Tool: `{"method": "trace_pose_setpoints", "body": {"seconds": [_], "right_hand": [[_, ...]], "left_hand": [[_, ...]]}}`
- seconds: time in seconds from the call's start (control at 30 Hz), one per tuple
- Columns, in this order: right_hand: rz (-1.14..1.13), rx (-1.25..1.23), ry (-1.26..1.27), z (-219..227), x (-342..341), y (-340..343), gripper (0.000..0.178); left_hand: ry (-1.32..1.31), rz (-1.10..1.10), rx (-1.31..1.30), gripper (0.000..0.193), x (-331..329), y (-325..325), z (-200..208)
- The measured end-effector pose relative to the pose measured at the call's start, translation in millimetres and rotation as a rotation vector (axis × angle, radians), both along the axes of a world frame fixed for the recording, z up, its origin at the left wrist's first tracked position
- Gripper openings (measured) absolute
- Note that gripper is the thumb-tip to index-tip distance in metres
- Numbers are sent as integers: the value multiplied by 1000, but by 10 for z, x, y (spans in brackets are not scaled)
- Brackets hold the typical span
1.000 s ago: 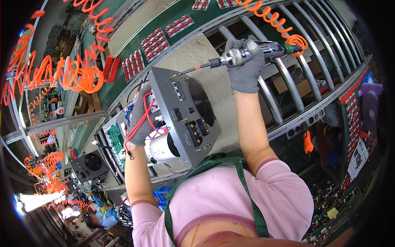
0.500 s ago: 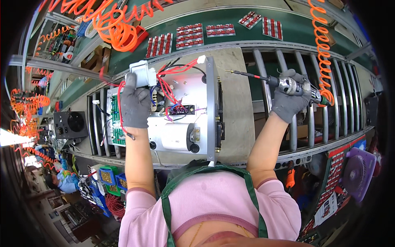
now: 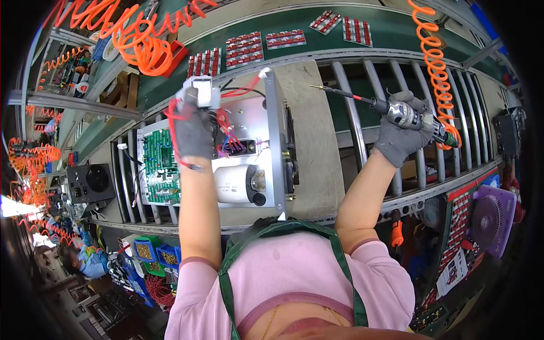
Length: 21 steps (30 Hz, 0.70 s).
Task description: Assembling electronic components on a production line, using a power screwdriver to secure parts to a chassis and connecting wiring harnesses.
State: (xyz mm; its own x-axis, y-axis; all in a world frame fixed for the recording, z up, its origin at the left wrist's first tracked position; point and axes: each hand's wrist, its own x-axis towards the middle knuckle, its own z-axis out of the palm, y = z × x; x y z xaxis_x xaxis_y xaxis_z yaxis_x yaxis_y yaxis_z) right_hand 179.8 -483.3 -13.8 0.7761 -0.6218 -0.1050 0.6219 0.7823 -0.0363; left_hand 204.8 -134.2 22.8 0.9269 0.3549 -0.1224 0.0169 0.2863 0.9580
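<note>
My left hand (image 3: 195, 135), in a grey glove, is closed around a pale grey, box-shaped part (image 3: 202, 89) with red wires trailing from it. It holds the part above the far left of an open metal chassis (image 3: 276, 147). Inside the chassis lie a white cylinder (image 3: 233, 184) and a bundle of red and purple wires (image 3: 229, 141), partly hidden by my left hand. A green circuit board (image 3: 158, 164) is at the chassis's left. Off to the right, my gloved right hand (image 3: 403, 133) grips an air screwdriver (image 3: 403, 115), its long bit pointing left toward the chassis, apart from it.
Steel rollers (image 3: 351, 107) run beneath a wooden board (image 3: 317, 141) under the chassis. An orange coiled hose (image 3: 436, 68) hangs at the right. Red-and-silver parts (image 3: 245, 50) sit in groups on the green belt beyond. A black unit with a fan (image 3: 90, 184) stands at the left.
My left hand has shifted right over the chassis with the grey part, uncovering more of the circuit board. The view has shifted slightly; my right hand keeps hold of the air screwdriver.
</note>
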Motion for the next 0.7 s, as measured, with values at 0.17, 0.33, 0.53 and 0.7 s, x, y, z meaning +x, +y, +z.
{"method": "trace_pose_setpoints", "body": {"seconds": [0.17, 0.33, 0.53, 0.7], "right_hand": [[44, 56, -60, 18, -79, -48, 21], [-17, 13, 19, -3, -128, -29, 19], [73, 35, 14, -217, -54, 104, 22], [40, 81, 107, -305, 38, 247, 21]], "left_hand": [[-2, 31, 429, 50, -51, -353, 35], [-8, -218, 712, 72, -241, -438, 189], [-109, -722, 1028, 64, -186, -424, 226], [-4, -718, 716, 68, -22, -296, 12]]}}
